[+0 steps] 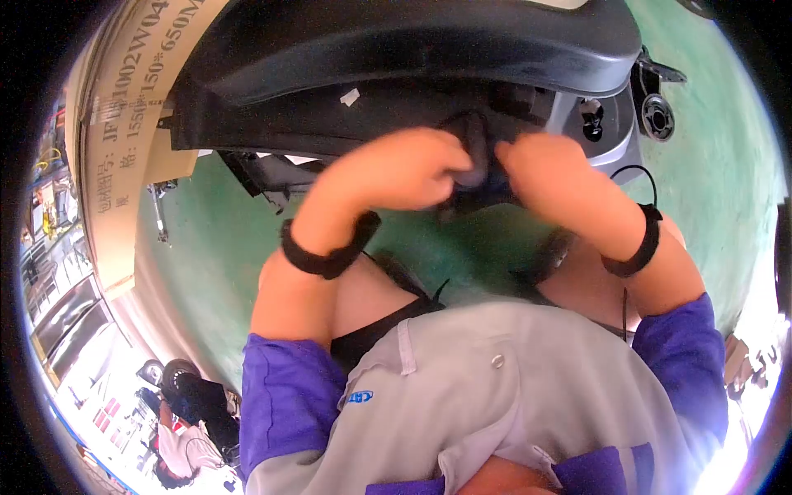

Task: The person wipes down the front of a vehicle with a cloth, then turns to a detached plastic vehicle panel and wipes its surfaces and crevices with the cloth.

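My left hand (422, 169) is bent inward with its fingers curled at a dark, looped part (476, 153). Across from it, my right hand (544, 169) is closed in a pinch near the other side of that part. Both hands are slightly blurred, and what lies between the fingertips is hidden. Directly beyond them is a large black moulded panel (404, 54) with a glossy curved edge. Its underside is dark, and a small white scrap (350, 97) lies there. A grey plastic section (606, 132) adjoins it at the right.
A tall cardboard box (124, 165) with printed lettering stands at the left. A black round-ended part (657, 115) lies at the far right on the green floor (726, 206). Another person (186, 450) is low at the bottom left, beside a wheel and shelving.
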{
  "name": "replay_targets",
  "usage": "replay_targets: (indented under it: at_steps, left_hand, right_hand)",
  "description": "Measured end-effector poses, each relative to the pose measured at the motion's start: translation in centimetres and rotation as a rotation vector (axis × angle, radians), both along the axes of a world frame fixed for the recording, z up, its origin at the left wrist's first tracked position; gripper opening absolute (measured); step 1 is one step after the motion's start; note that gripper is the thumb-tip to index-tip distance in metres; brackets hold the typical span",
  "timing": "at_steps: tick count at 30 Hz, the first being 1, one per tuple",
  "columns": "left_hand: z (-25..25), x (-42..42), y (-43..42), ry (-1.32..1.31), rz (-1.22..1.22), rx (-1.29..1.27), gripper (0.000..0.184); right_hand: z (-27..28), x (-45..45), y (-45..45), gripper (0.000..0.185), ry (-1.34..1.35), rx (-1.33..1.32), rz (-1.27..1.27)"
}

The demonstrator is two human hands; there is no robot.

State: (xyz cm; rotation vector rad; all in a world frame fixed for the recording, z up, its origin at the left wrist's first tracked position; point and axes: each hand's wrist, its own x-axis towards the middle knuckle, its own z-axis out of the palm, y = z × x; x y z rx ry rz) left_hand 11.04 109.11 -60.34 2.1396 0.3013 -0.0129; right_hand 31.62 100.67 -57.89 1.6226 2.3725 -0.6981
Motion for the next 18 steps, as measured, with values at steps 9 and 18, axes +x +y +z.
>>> replay_targets:
  at_steps: [9, 18]
  left_hand:
    - [-0.8, -0.8, 2.7, 0.266, 0.294, 0.394, 0.025]
    - [-1.6, 1.1, -2.0, 0.126, 0.223, 0.379, 0.052]
  right_hand:
    - [-7.4, -1.7, 2.6, 0.024, 0.318, 0.356, -0.049]
    - [-4.5, -2.9, -1.7, 0.021, -0.013, 0.217, -0.031]
